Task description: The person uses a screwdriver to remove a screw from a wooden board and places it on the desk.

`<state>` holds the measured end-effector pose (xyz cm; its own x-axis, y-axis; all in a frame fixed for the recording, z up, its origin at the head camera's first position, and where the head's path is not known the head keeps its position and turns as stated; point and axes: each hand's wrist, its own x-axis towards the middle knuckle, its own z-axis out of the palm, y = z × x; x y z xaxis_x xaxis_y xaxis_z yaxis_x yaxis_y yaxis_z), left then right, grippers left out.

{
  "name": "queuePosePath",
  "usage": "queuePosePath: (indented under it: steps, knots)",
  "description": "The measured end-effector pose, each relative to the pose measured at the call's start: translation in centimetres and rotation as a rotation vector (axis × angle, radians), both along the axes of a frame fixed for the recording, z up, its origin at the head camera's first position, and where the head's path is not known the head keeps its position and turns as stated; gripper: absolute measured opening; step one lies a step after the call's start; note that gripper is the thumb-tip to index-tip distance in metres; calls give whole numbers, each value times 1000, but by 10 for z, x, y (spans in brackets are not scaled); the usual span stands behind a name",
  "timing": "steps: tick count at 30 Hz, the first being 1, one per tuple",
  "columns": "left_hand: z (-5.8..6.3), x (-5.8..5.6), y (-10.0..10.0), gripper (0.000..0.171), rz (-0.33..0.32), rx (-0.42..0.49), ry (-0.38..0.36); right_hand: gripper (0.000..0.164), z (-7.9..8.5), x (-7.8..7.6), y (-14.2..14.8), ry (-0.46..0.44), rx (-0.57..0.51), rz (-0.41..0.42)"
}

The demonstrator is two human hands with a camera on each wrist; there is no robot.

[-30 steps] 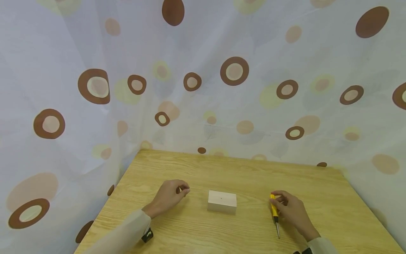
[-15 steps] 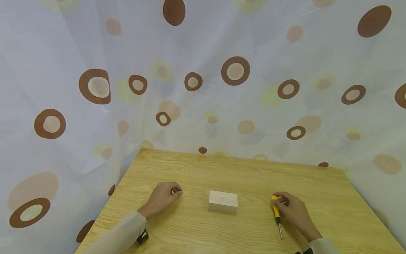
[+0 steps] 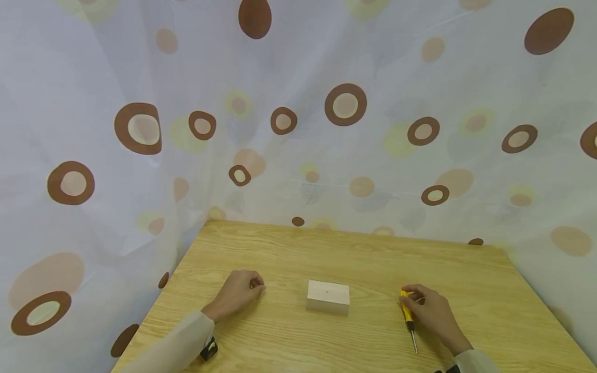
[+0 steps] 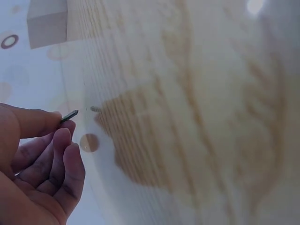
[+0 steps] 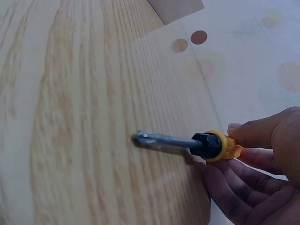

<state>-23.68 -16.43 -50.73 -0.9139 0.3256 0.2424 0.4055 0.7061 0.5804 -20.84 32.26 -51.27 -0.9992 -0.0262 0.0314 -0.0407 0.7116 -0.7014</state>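
Observation:
In the left wrist view a small metal screw [image 4: 70,116] is pinched between the thumb and forefinger of my left hand [image 3: 237,293], its tip pointing away over the table. That hand stays low over the tabletop, left of a pale wooden block [image 3: 328,296] and apart from it. To the block's right, my right hand [image 3: 431,313] grips a screwdriver [image 3: 408,314] by its yellow handle. The black collar and cross-shaped metal tip [image 5: 143,139] show in the right wrist view, with the shaft slanting toward the near edge in the head view. A small dark hole marks the block's top.
The wood-grain table [image 3: 280,248] spreads under both hands. White sheeting [image 3: 298,155] with brown and yellow spots hangs behind it and along both sides. A dark strap device [image 3: 209,349] sits at the left wrist.
My left hand has drawn a little to the left and nearer, away from the block, then slowed. The right hand and screwdriver have barely shifted; the block stays where it was.

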Motion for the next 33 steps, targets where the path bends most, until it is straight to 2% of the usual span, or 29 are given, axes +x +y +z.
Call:
queuePosePath:
  steps: [8,23,33]
  knots:
    - [-4,-2,-3,6,11,-18,-6,39,4,-1,-6,34,70,7]
    - [-6,-2,-3,7,18,-47,-32,33,6,-1,-12,55,132,34]
    - [-2,-3,1,4,18,-77,-23,39,5,-5,-10,73,133,35]
